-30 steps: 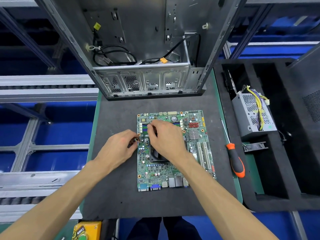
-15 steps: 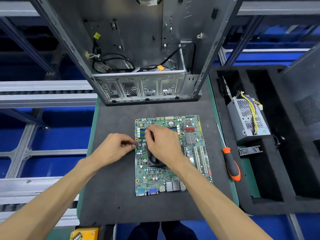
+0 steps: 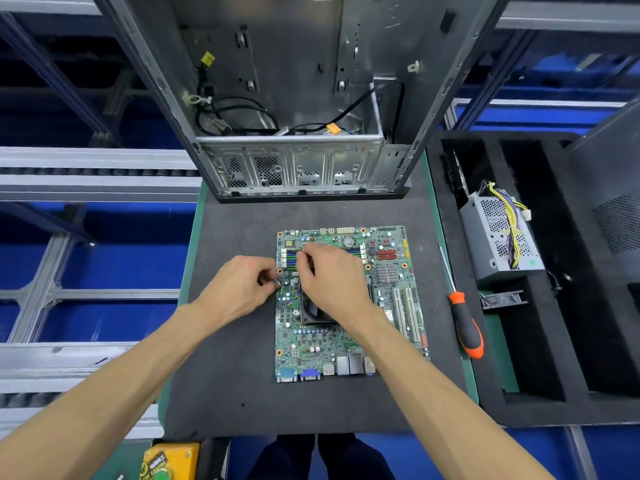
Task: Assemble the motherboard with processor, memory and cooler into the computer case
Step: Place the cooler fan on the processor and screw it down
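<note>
Hands on board, barely any change from half a second ago.

Motherboard (image 3: 349,303) lies flat on the dark mat (image 3: 235,375), in front of the open computer case (image 3: 294,98); same spot relative to the mat, only the camera has shifted. Left hand (image 3: 239,289) stays at the board's left edge, fingertips pinching thin cooler wires (image 3: 277,282). Right hand (image 3: 332,282) still covers the black cooler (image 3: 315,315), fingers curled near the memory slots (image 3: 291,258); cannot tell what it grips. Screwdriver (image 3: 465,323) untouched on the mat to the right, power supply (image 3: 498,237) in the foam tray (image 3: 519,410).
</note>
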Demonstrator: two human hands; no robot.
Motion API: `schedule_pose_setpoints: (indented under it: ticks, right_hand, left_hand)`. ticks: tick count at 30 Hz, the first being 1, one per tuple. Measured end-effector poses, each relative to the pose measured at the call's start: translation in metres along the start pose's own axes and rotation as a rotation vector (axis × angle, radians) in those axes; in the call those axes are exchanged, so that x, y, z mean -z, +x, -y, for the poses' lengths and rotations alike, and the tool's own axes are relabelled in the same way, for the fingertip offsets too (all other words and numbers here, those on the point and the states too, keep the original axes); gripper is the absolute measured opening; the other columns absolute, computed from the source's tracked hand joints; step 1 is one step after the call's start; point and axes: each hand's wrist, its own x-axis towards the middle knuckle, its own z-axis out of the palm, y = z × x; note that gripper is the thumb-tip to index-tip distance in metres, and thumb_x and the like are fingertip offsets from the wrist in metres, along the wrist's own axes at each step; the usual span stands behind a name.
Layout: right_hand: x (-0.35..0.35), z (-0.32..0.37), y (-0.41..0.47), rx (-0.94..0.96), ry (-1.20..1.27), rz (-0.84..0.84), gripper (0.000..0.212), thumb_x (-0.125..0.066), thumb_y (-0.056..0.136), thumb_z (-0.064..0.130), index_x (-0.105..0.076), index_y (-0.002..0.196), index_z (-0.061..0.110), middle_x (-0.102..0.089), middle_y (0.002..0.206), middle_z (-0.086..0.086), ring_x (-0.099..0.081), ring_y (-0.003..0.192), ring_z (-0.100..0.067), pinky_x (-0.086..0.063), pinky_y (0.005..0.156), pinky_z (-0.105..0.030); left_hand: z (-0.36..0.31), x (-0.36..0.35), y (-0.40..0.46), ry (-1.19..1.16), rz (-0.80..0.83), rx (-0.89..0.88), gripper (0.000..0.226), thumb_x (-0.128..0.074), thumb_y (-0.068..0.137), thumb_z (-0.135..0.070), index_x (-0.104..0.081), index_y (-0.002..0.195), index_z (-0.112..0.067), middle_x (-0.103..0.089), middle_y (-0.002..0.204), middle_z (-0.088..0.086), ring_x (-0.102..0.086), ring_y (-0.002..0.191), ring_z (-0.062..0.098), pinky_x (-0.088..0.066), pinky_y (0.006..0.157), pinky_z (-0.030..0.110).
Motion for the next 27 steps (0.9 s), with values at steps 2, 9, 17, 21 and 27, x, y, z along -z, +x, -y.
schedule_pose_setpoints:
  ticks: [2,9,17,21,27]
  right_hand:
    - [0.003,0.001,-0.001,-0.01,0.035,0.02,0.028,-0.045,0.103,0.03,-0.06,0.082,0.02,-0.06,0.074,0.009,-0.054,0.069,-0.015,-0.042,0.06,-0.031]
    - [0.037,-0.036,-0.021,-0.324,0.226,0.0,0.034,-0.045,0.105,0.036,-0.066,0.113,0.01,-0.063,0.113,-0.007,-0.052,0.112,-0.024,-0.044,0.095,-0.041]
    - [0.053,-0.083,-0.052,-0.775,0.115,0.175,0.07,-0.035,0.101,0.06,-0.055,0.134,0.002,-0.05,0.137,-0.024,-0.043,0.129,-0.04,-0.036,0.104,-0.045]
    - [0.049,-0.083,-0.051,-0.874,0.148,0.174,0.08,-0.035,0.099,0.065,-0.044,0.143,-0.002,-0.038,0.144,-0.027,-0.034,0.135,-0.041,-0.034,0.105,-0.047]
    - [0.046,-0.089,-0.053,-0.871,0.083,0.242,0.082,-0.028,0.102,0.063,-0.044,0.141,-0.008,-0.044,0.144,-0.028,-0.038,0.135,-0.041,-0.036,0.105,-0.046]
  left_hand:
    - [-0.001,-0.003,-0.004,-0.095,0.001,0.039,0.022,-0.071,0.082,-0.014,-0.058,0.073,-0.03,-0.064,0.068,-0.012,-0.059,0.062,0.002,-0.047,0.063,0.021]
    - [-0.003,-0.019,-0.024,-0.696,-0.001,0.516,0.024,-0.052,0.1,-0.02,-0.06,0.119,-0.008,-0.068,0.09,0.008,-0.068,0.082,0.019,-0.062,0.073,0.039]
    - [-0.036,0.0,-0.02,-0.882,0.297,0.657,0.086,-0.065,0.068,-0.079,-0.058,0.115,-0.007,-0.062,0.115,0.012,-0.064,0.106,0.022,-0.062,0.073,0.038]
    - [-0.046,-0.004,-0.019,-0.765,0.319,0.626,0.071,-0.074,0.064,-0.073,-0.058,0.101,-0.014,-0.062,0.111,0.001,-0.061,0.103,0.012,-0.062,0.076,0.037]
    - [-0.048,-0.011,-0.016,-0.744,0.252,0.685,0.118,-0.086,0.038,-0.068,-0.052,0.129,-0.001,-0.056,0.132,0.018,-0.057,0.097,0.018,-0.057,0.065,0.034]
